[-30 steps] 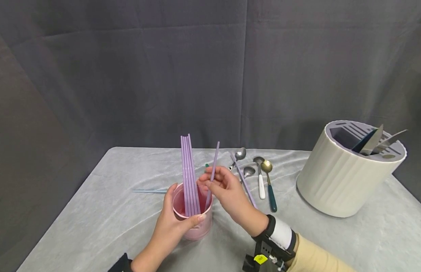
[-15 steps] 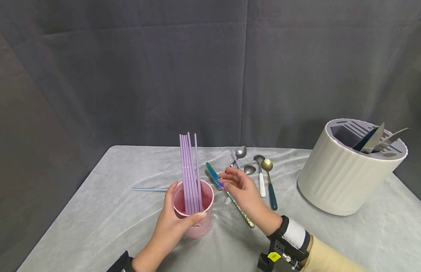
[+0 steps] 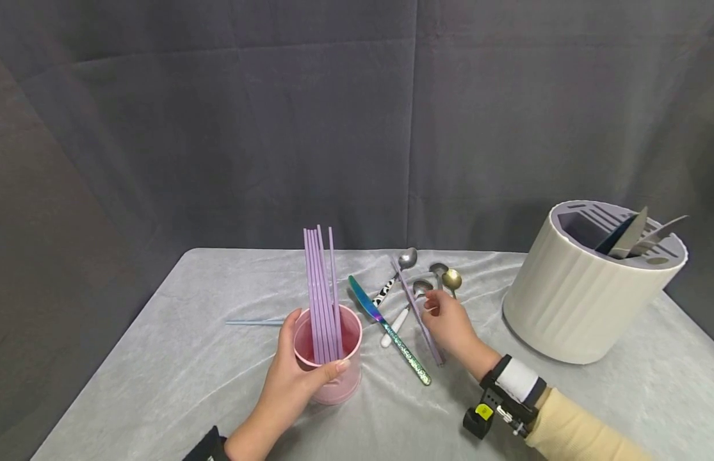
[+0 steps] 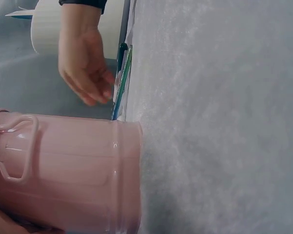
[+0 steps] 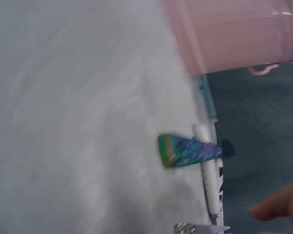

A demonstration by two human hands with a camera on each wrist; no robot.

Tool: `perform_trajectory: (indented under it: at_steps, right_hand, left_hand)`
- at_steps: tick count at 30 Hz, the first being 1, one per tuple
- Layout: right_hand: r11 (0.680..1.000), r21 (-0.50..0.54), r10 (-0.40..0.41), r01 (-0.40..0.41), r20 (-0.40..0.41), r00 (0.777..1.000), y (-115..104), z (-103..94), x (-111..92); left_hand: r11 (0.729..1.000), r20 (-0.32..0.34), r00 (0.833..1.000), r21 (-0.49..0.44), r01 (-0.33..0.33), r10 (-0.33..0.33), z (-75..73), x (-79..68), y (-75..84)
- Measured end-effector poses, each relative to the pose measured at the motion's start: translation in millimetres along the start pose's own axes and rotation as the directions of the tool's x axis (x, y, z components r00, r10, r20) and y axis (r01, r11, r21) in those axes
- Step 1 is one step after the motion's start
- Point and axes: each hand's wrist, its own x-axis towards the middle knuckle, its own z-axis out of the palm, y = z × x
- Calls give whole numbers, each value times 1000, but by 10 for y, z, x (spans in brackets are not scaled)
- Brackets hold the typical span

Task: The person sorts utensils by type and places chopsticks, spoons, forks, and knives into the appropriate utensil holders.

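Observation:
My left hand (image 3: 293, 378) grips the pink cup (image 3: 336, 387), its thumb over the front rim. Several purple chopsticks (image 3: 322, 294) stand upright in the cup, slightly fanned. My right hand (image 3: 451, 326), its fingers loosely bent, hovers over the right side of the cutlery with nothing visibly in it. Beside its fingertips lie purple chopsticks (image 3: 428, 339) and a white-handled spoon (image 3: 396, 325). A knife (image 3: 380, 317) with a rainbow blade and glittery handle lies between cup and hand. The right hand hides part of the gold spoon (image 3: 451, 280). In the left wrist view, the cup's looped handle (image 4: 31, 151) shows.
A large cream ribbed holder (image 3: 576, 301) with several blades (image 3: 633, 237) in it stands at the right. Pale blue chopsticks (image 3: 253, 322) lie left of the cup. A spoon with a black-and-white handle (image 3: 384, 292) lies behind the knife. Grey cloth hangs behind the table.
A purple chopstick that my right hand held over the cup now stands inside with the others. That hand let go and moved right, over the spoons. The left hand and cup stayed put.

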Motion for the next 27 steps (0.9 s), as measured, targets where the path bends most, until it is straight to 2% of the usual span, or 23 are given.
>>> perform_trajectory:
  at_steps: [5,13,21,24,27]
  right_hand:
    - [978,-206,16,9,122,992,15,45,27]
    - [928,-371,15,42,149,989,-34,133,159]
    - [917,-398,25,38,152,988,-35,151,232]
    - [918,-395,22,43,158,987,-24,134,263]
    - [934,-358,40,22,166,985,-25,90,293]
  left_hand:
    - [1000,1,1000,-4,-12,12,3,-1,-3]
    - [999,9,999,-16,-39,39,10,-14,-7]
    - [999,9,999,-4,-40,40,9,-16,-4]
    - [999,9,999,-5,-35,35,8,-16,6]
    - [1000,8,1000,-6,-28,28,9,-17,10]
